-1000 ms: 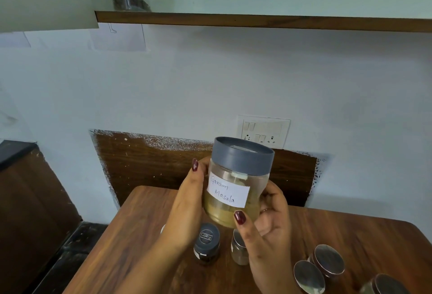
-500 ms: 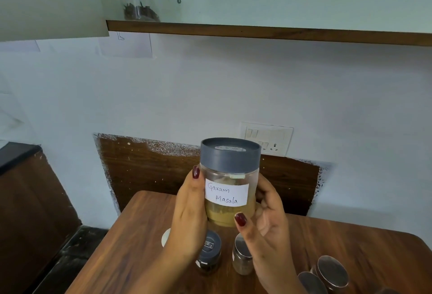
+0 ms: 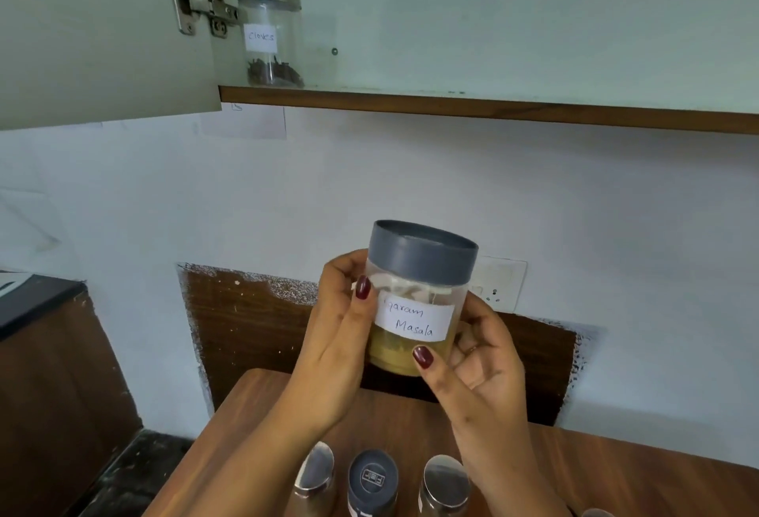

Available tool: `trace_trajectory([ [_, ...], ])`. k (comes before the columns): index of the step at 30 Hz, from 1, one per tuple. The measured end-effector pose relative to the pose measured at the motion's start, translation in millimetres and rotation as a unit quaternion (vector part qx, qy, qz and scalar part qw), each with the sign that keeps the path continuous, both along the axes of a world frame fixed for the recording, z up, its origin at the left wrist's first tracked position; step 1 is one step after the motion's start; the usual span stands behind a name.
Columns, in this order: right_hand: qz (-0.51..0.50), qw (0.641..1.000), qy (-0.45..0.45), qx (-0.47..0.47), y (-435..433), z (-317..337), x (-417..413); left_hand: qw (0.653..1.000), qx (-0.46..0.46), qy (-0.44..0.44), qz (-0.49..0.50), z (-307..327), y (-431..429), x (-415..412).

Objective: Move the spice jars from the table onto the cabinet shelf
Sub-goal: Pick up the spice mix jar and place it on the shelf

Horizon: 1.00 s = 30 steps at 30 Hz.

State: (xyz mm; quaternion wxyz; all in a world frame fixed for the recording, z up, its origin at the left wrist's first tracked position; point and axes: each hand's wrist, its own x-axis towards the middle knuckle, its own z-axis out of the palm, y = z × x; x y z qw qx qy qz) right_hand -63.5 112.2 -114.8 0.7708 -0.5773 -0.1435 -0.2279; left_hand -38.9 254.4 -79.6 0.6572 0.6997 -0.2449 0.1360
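A pale painted wall filled the background, with a rough-edged dark brown wooden panel set low on it. A white switch-and-socket plate sat just above the panel's top edge. A pale sheet of paper was stuck higher up. A metal hinge held an open pale cabinet door at upper left, and a black countertop showed at the left edge.

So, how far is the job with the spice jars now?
Done: the cloves jar stands on the cabinet shelf. In hand: the left hand and right hand hold the Garam Masala jar in the air, below the shelf. Left: at least three small jars wait on the table.
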Motion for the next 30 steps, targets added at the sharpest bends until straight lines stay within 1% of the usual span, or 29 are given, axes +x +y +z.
trace_trajectory([
  [2, -0.003, 1.0, -0.013, 0.003, 2.5, 9.4, 6.3, 0.999, 0.014, -0.024, -0.025, 7.1, 6.2, 3.9],
  [4, -0.001, 1.0, -0.027, 0.004, 3.9, 19.8, 12.2, 0.997, 0.046, -0.058, -0.028, 9.5, 14.9, 9.5],
  [6, -0.002, 0.999, -0.044, -0.013, 4.1, 31.7, 19.2, 0.993, 0.082, -0.083, 0.005, 14.5, 24.1, 16.2],
  [8, -0.005, 0.998, -0.051, -0.045, 5.0, 45.1, 27.7, 0.988, 0.097, -0.114, 0.041, 24.5, 30.4, 23.6],
  [12, -0.011, 0.993, -0.053, -0.1, 9.0, 74.5, 47.9, 0.984, 0.077, -0.142, 0.08, 51.1, 40.8, 43.2],
  [18, -0.055, 0.984, -0.112, -0.124, 20.9, 118.1, 78.7, 0.982, -0.005, -0.169, 0.088, 89.6, 44.7, 67.9],
  [22, -0.064, 0.978, -0.138, -0.141, 28.6, 146.4, 98.9, 0.974, -0.002, -0.2, 0.105, 114.3, 51.6, 92.3],
  [26, -0.07, 0.976, -0.141, -0.153, 34.7, 168.9, 122.1, 0.967, -0.009, -0.223, 0.125, 131.6, 51.1, 115.2],
  [30, -0.102, 0.958, -0.151, -0.222, 38.7, 189.2, 146.2, 0.962, -0.026, -0.238, 0.134, 139.6, 48.6, 139.2],
])
